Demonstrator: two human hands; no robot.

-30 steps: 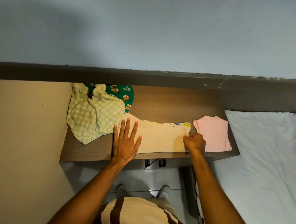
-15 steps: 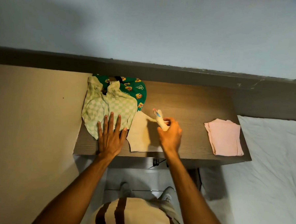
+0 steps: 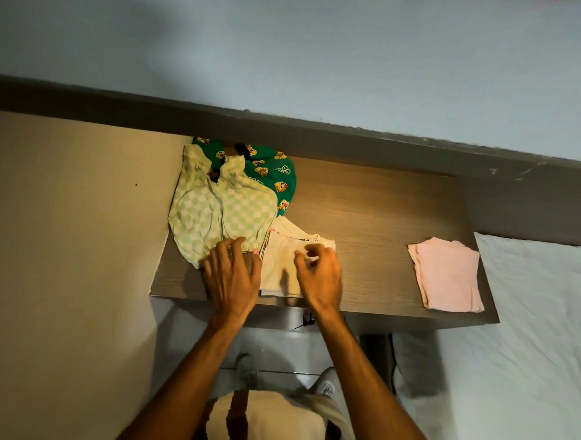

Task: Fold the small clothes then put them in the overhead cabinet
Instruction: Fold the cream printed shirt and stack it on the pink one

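A cream garment [image 3: 281, 270] lies folded in half near the front edge of the wooden tabletop [image 3: 376, 217]. My right hand [image 3: 319, 277] is over its right part, fingers curled and pinching the folded-over edge. My left hand [image 3: 232, 277] lies just left of it with fingers spread, touching the hem of a green-and-white checked garment [image 3: 215, 212]. Under the checked one, at the back, a dark green printed garment [image 3: 271, 175] pokes out. A folded pink garment [image 3: 447, 275] rests at the table's right end.
A beige panel [image 3: 69, 242] borders the table on the left. A bed with a white sheet [image 3: 528, 350] adjoins it on the right. A dark ledge [image 3: 320, 134] and a pale wall run behind. My feet stand on the floor below.
My right hand carried the cream garment's right half over to the left and laid it down, halving it. My left hand slid left onto the checked garment's edge. The view shifted.
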